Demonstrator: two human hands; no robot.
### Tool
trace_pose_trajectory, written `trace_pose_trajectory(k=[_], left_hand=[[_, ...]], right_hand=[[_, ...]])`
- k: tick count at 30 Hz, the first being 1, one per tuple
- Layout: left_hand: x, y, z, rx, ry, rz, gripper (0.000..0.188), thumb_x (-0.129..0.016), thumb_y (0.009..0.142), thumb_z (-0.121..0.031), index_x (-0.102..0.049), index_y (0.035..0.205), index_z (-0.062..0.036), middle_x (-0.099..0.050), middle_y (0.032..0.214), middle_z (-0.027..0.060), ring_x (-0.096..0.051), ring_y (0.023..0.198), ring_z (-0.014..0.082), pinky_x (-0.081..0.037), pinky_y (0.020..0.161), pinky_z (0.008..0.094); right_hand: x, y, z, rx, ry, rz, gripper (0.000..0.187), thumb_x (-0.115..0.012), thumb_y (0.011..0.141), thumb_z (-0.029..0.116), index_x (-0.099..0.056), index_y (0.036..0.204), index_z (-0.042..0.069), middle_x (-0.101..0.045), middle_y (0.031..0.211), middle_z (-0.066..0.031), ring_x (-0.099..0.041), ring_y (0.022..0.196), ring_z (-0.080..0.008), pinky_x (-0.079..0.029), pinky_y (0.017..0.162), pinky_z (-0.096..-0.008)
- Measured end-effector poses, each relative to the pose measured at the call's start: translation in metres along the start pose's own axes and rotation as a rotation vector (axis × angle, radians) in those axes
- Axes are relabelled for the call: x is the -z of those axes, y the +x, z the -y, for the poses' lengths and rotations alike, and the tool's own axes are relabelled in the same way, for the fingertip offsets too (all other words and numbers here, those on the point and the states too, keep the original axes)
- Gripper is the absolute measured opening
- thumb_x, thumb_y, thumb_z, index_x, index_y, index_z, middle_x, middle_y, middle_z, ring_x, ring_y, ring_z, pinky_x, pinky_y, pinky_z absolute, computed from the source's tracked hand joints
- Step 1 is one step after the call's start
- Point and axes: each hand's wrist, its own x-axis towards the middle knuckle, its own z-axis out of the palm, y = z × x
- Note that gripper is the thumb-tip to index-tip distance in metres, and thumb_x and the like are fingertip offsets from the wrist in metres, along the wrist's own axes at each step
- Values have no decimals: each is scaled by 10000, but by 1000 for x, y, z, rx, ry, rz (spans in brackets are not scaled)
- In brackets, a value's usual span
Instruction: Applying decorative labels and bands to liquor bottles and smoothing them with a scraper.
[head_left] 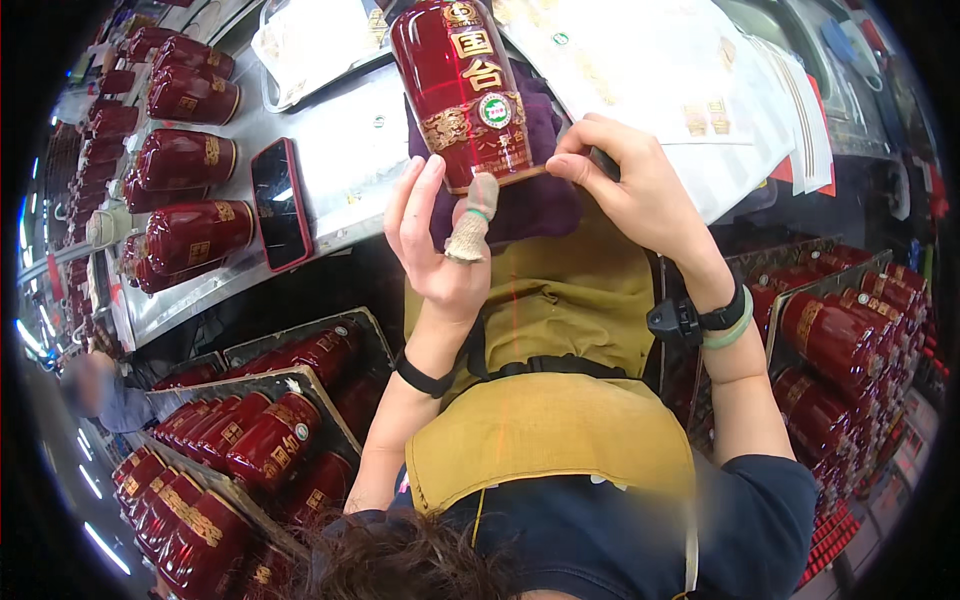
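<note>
A dark red bottle point(463, 110) with gold lettering and a round green-and-white sticker lies on a purple cloth point(560, 195) at the bench edge, its base toward me. My left hand point(440, 250) is at the base with fingers stretched out. Its covered index finger, with a cloth sleeve and a green band, presses at the lower edge of the bottle; the other fingertips rest by its left side. At the base's right corner, my right hand point(635, 180) pinches thumb and index finger together, beside a thin gold edge. What lies between those fingertips is too small to make out.
Sheets of white labels point(690, 90) cover the bench on the right. A phone point(282, 203) and a white tray point(320, 60) are to the left, beside rows of red bottles point(187, 160). Crates of bottles point(270, 435) flank me; a blurred person point(95, 385) is far left.
</note>
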Motion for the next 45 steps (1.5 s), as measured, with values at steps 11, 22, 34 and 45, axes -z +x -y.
trace_pose_trajectory(k=[11, 22, 34, 45], left_hand=[[8, -10, 3, 394, -276, 16, 354, -781, 832, 148, -730, 1176, 83, -726, 1213, 177, -730, 1077, 250, -611, 941, 357], [8, -6, 4, 164, -87, 41, 274, -790, 805, 140, -767, 1071, 76, -752, 1193, 204, -724, 1081, 330, -590, 942, 398], [2, 6, -1, 30, -14, 1, 274, -799, 814, 116, -764, 1084, 81, -729, 1229, 197, -709, 1089, 334, -608, 918, 396], [2, -2, 7, 133, -132, 16, 343, -795, 809, 140, -729, 1142, 90, -737, 1176, 180, -708, 1073, 295, -596, 925, 363]], right_hand=[[2, 1, 39, 96, 116, 10, 173, -755, 945, 141, -686, 919, -15, -622, 759, -89, -556, 684, -182, -465, 664, -329], [10, -5, 14, 71, -38, -45, 156, -768, 932, 136, -697, 918, -2, -624, 777, -70, -539, 652, -171, -450, 637, -319], [2, -6, 0, 14, -34, -72, 168, -752, 948, 142, -694, 926, -14, -638, 814, -95, -570, 673, -195, -462, 654, -336], [-2, -3, -1, 13, -45, -42, 141, -726, 953, 96, -662, 917, -25, -640, 828, -72, -581, 748, -173, -461, 710, -312]])
